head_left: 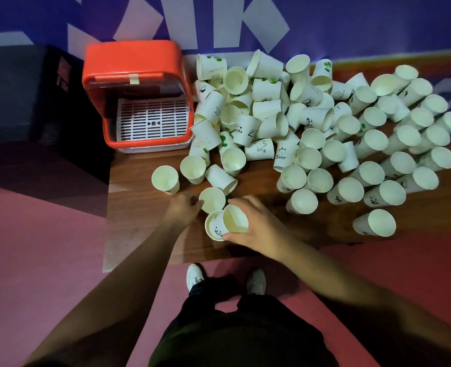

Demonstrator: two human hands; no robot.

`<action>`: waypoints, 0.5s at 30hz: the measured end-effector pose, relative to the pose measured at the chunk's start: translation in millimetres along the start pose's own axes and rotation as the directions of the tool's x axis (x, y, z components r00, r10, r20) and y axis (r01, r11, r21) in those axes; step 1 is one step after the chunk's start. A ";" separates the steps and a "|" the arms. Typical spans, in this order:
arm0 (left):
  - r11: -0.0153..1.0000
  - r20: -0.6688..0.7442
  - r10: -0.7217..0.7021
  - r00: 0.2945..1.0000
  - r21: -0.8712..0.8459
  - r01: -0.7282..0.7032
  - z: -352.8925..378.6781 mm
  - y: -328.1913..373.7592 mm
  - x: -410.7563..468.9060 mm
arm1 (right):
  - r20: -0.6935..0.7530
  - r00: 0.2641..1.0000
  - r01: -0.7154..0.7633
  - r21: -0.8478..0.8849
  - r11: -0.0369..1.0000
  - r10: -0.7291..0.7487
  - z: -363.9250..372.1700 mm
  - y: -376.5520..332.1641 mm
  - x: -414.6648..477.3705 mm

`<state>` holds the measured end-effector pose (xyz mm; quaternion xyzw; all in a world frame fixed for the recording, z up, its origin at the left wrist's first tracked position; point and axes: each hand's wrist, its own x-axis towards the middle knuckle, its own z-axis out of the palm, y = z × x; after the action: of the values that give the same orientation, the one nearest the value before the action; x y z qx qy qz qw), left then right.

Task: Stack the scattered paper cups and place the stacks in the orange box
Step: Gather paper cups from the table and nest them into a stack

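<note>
Lower centre, the right hand curls its fingers round a tilted cup nested in a second cup. The left hand touches an upright cup; grip unclear. Loose cups litter the desk; the box sits upper left.

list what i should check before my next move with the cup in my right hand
1. right hand grips the held cup: ok
2. held cup sits straight in the lower cup: not ok, it is tilted
3. left hand has hold of the upright cup: cannot tell
4. orange box open to take stacks: ok
5. room on the table beside the hands: ok
</note>
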<state>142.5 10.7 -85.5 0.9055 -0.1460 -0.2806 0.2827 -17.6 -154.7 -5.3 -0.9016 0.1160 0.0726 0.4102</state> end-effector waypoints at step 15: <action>0.951 -0.057 -0.064 0.996 -0.306 0.043 -61.9 0.6 -33.0 | -0.148 0.970 -0.189 0.049 0.981 0.194 40.3 11.7 27.8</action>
<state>152.6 50.8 -28.8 0.8636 -0.0670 -0.2773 0.4157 4.5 -135.8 -46.4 -0.8820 0.2348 0.0408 0.4065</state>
